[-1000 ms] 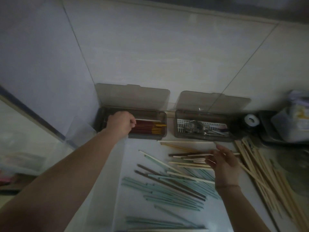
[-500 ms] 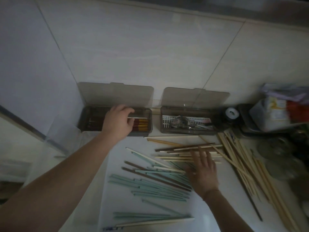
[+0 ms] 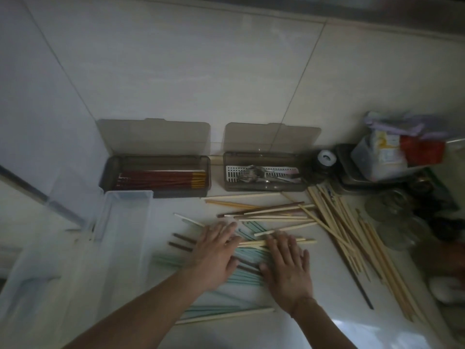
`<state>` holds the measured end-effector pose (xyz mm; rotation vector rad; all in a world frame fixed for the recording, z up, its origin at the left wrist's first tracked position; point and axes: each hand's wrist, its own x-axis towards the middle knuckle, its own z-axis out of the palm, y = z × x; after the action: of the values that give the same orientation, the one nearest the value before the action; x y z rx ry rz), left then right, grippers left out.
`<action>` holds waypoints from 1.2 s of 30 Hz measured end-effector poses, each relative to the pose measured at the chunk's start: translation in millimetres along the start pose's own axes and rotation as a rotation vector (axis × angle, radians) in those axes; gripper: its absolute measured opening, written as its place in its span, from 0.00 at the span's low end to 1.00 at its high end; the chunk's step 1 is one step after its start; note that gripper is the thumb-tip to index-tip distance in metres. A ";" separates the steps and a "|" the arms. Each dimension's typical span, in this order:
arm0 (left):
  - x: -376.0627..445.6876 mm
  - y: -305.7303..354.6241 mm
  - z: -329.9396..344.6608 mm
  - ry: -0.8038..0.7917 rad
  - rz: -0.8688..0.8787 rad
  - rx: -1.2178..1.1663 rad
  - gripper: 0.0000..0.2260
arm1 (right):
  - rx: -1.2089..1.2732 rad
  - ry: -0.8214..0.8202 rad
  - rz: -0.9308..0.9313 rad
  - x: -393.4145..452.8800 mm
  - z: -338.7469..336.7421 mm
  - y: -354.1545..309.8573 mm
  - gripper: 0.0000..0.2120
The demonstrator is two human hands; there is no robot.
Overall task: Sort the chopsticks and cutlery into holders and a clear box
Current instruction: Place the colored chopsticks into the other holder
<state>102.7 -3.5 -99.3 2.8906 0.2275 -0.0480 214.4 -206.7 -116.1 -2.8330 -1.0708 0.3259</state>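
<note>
My left hand (image 3: 215,255) and my right hand (image 3: 286,269) lie flat, fingers spread, on a pile of loose chopsticks on the white counter. Under them are pale green chopsticks (image 3: 247,253), dark brown ones (image 3: 182,239) and cream ones (image 3: 274,216). A smoky grey holder (image 3: 156,161) at the back holds red chopsticks (image 3: 161,180) with yellow tips. Beside it a second grey holder (image 3: 263,188) holds metal cutlery (image 3: 256,175). A clear box (image 3: 118,222) stands at the left.
A heap of bamboo chopsticks (image 3: 352,235) spreads out to the right. Behind it are a roll of tape (image 3: 326,158), a dark tray with packets (image 3: 392,157) and glass lids (image 3: 400,222). The tiled wall rises just behind the holders.
My left hand has left the red-chopstick holder and come down onto the loose pile beside my right hand. The right hand has slid a little nearer to me.
</note>
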 end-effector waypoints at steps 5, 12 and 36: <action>-21.7 0.0 17.5 -0.056 -0.056 0.058 0.28 | 0.011 0.118 0.033 -15.0 -0.6 24.5 0.31; -24.9 4.4 15.0 -0.054 -0.177 0.066 0.32 | 0.123 0.398 -0.170 -26.4 -2.5 45.3 0.10; -38.4 17.3 13.9 0.148 0.382 0.235 0.03 | -0.150 0.237 -0.074 -2.0 -21.5 14.0 0.03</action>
<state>67.4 -29.2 -106.7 3.1178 -0.3281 0.2203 226.9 -218.8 -97.2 -2.8561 -1.1899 -0.0988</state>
